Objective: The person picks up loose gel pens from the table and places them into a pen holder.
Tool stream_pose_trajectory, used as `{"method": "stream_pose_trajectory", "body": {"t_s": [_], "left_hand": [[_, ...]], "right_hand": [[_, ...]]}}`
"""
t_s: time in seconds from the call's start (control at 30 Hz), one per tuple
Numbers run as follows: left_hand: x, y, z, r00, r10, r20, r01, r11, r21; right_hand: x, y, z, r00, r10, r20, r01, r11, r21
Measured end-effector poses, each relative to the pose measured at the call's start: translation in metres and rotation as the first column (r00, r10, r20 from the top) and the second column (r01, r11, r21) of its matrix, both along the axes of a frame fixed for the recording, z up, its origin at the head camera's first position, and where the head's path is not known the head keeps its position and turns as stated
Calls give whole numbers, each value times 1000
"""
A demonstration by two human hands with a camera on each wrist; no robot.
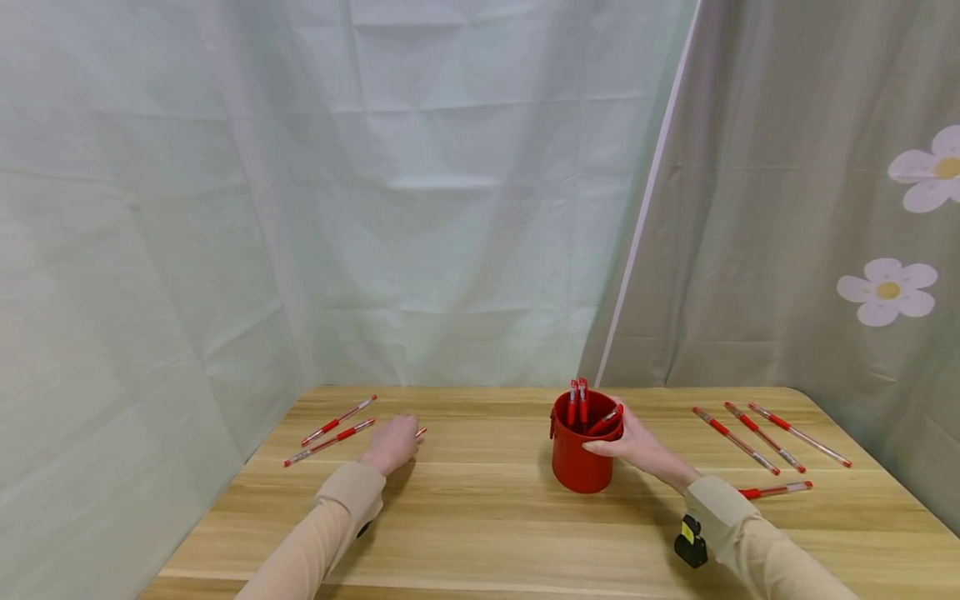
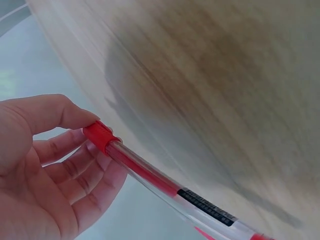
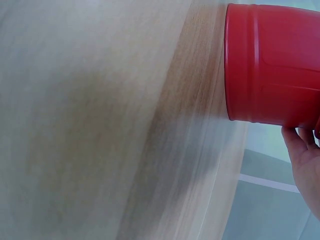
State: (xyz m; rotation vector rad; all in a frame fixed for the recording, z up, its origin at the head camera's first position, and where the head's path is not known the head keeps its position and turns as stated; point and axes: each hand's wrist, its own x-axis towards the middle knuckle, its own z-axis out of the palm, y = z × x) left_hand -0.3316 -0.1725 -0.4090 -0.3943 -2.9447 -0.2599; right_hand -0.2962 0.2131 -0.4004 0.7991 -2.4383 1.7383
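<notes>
My left hand (image 1: 393, 444) is over the left part of the wooden table, pinching a red gel pen (image 2: 172, 189) by its red end between thumb and fingers. The pen's clear barrel points away from the hand in the left wrist view; in the head view only a tip shows. At right of centre, my right hand (image 1: 639, 443) grips a red pen cup (image 1: 581, 467) by its rim and side, thumb in front. Inside the cup stand two upright red pens (image 1: 582, 402) and a leaning one (image 1: 604, 422). Whether the cup's base touches the table cannot be told.
Two red pens (image 1: 330, 442) lie on the table (image 1: 480, 533) left of my left hand. Three more pens (image 1: 765, 437) lie slanted at the right, and another pen (image 1: 780, 490) is partly hidden by my right forearm. A pale curtain (image 1: 465, 250) hangs behind.
</notes>
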Motion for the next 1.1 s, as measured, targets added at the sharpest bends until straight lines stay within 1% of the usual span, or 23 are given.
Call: {"method": "stream_pose_trajectory", "body": {"t_s": [0.13, 0.3, 0.4, 0.5, 0.77, 0.97, 1.1], "left_hand": [[1, 2, 3, 1000, 13, -5, -13, 1000, -7], [3, 3, 5, 999, 18, -29, -18, 1000, -11], [4, 4, 6, 999, 13, -43, -13, 1000, 0], [5, 6, 8, 999, 5, -50, -4, 1000, 21], [3, 15, 15, 998, -10, -63, 14, 998, 68], [1, 22, 22, 997, 6, -75, 1, 996, 92], [0, 26, 25, 997, 25, -78, -18, 995, 97]], "right_hand": [[7, -3, 8, 1000, -6, -4, 6, 1000, 12], [-1, 0, -1, 1000, -23, 21, 22, 1000, 16], [-7, 2, -8, 999, -29, 21, 29, 999, 17], [-10, 3, -11, 1000, -27, 11, 27, 1000, 11], [-9, 3, -11, 999, -35, -1, 35, 999, 19], [-8, 3, -11, 999, -33, 19, 32, 999, 20], [-8, 3, -11, 999, -33, 15, 33, 999, 18]]}}
